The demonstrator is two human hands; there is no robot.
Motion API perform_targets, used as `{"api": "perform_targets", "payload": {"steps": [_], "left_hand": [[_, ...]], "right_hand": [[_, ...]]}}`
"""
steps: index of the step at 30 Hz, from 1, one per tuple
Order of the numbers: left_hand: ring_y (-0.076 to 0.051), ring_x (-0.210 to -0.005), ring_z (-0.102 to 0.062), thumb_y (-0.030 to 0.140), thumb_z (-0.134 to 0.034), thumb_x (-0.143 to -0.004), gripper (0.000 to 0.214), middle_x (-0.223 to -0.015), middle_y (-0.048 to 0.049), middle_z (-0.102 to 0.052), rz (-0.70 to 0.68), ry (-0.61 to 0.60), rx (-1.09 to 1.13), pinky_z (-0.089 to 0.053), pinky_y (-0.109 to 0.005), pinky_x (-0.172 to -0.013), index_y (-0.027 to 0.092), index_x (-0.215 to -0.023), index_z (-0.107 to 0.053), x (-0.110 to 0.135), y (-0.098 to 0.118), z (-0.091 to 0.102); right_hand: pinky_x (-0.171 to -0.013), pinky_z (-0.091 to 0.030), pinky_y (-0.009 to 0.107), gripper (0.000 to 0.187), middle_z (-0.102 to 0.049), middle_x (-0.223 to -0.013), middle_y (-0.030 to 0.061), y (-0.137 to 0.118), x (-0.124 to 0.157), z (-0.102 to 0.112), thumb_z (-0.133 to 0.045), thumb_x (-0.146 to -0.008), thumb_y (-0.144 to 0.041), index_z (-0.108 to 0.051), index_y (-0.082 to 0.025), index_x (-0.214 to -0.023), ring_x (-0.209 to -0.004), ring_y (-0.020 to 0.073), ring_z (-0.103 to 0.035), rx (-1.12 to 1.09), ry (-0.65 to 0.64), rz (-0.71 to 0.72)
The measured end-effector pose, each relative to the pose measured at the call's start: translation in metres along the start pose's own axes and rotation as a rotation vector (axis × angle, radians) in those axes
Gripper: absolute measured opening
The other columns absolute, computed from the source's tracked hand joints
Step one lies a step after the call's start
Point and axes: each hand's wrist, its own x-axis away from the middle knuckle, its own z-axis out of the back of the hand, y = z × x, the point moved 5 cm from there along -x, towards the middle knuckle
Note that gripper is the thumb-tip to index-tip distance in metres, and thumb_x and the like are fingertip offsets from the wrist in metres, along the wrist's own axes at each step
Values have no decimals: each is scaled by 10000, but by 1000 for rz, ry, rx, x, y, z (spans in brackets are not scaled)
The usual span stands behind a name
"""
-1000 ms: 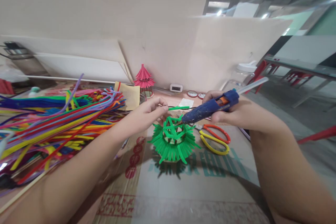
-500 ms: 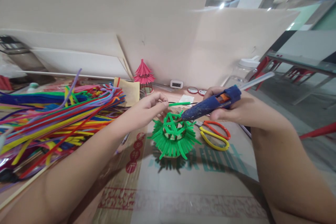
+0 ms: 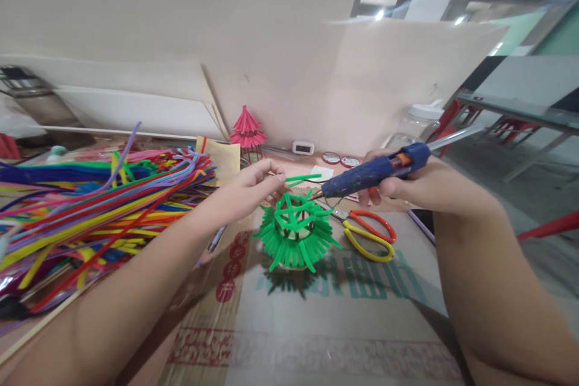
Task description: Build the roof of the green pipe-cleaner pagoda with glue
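Between the thumb and fingers of my left hand point(image 3: 265, 181) is a short green pipe cleaner point(image 3: 306, 177), pointing right. My right hand point(image 3: 402, 184) is wrapped round a blue hot glue gun point(image 3: 375, 172) with a clear glue stick point(image 3: 456, 137) out of its back. The gun's nozzle is at the upper right rim of a green pipe-cleaner pavilion model point(image 3: 298, 235), though whether it touches I cannot tell. That model has a fringed lower roof and an open frame above, and stands on the cardboard point(image 3: 344, 325).
Scissors point(image 3: 368, 236) with red and yellow handles lie right of the model. Many coloured pipe cleaners point(image 3: 113, 205) pile up at left. Behind stand a pink pavilion model point(image 3: 247, 132), a small digital clock point(image 3: 303, 148) and a clear jar point(image 3: 418, 123).
My right hand has drawn the glue gun slightly right, its nozzle now showing at the model's rim. My left hand and the green model have shifted slightly left in view.
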Motion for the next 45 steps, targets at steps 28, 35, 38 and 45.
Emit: {"api": "perform_targets", "payload": {"steps": [28, 35, 38, 45], "left_hand": [[-93, -579, -480, 471, -614, -839, 303, -669, 58, -518, 42, 57, 12, -391, -218, -554, 187, -831, -508, -3, -2, 5], [-92, -566, -467, 491, -614, -836, 319, -664, 59, -511, 32, 48, 18, -387, -215, -538, 192, -826, -504, -3, -1, 5], [-96, -567, -475, 499, -633, -828, 328, -663, 54, -520, 31, 51, 15, -389, -215, -534, 194, -822, -511, -3, -2, 5], [-96, -562, -475, 499, -622, -836, 325, -652, 57, -511, 27, 50, 12, -391, -215, -534, 196, -819, -507, -3, -2, 5]], "right_hand": [[-593, -463, 295, 467, -680, -747, 18, 2, -5, 4, -746, -694, -604, -704, -214, -947, -736, 220, -637, 142, 129, 5], [-606, -450, 288, 476, -663, -745, 5, 6, -7, 2, -755, -696, -601, -693, -213, -966, -720, 201, -619, 122, 122, 1], [-589, -432, 285, 469, -649, -718, 7, 3, -7, 2, -760, -684, -607, -686, -203, -910, -703, 197, -608, 117, 117, -4], [-560, -425, 280, 445, -643, -691, -3, 4, -6, 2, -757, -693, -590, -693, -211, -916, -671, 193, -603, 97, 111, -6]]}}
